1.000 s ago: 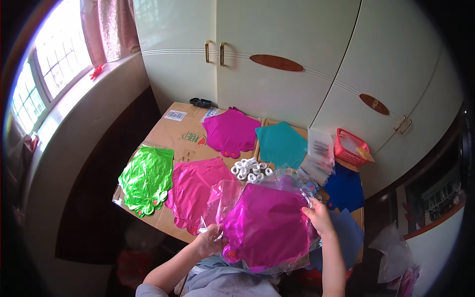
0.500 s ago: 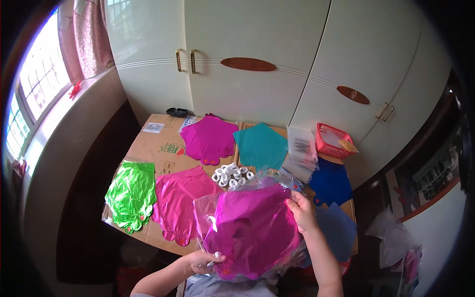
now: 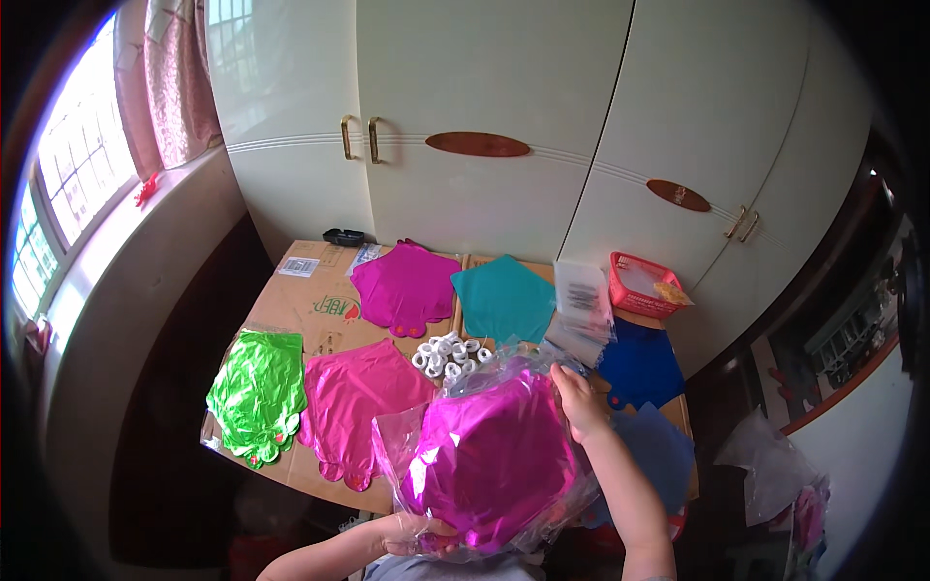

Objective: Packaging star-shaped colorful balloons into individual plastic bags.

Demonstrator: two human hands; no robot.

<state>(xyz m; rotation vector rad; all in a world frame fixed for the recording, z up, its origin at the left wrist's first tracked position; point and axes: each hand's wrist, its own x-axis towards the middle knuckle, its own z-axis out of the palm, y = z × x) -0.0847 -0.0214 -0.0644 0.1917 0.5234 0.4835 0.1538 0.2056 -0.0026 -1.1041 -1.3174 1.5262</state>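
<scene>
A shiny magenta foil sheet, looking like a flat foil balloon (image 3: 499, 455), sits in a clear plastic bag (image 3: 395, 441) held over the near edge of the cardboard. My left hand (image 3: 418, 535) is closed on the bag's lower left edge, the thumb lying over it. At the upper right edge, my right hand (image 3: 578, 402) pinches the bag. Just beyond it lies a pile of small white rings (image 3: 448, 356). Left of the bag a pink foil piece (image 3: 358, 402) lies flat, beside a bright green one (image 3: 257, 392).
Flattened cardboard (image 3: 291, 315) covers the table. Purple (image 3: 402, 286), teal (image 3: 504, 298) and dark blue (image 3: 641, 363) pieces lie on it, with clear packets (image 3: 584, 300) between the last two. A red basket (image 3: 644, 286) and a small black tray (image 3: 344, 236) stand at the back, before white cabinets (image 3: 484, 58).
The bagged magenta foil has tilted and catches more light. My left hand has shifted slightly right and down; my right hand has moved a little left. The whole view has shifted slightly.
</scene>
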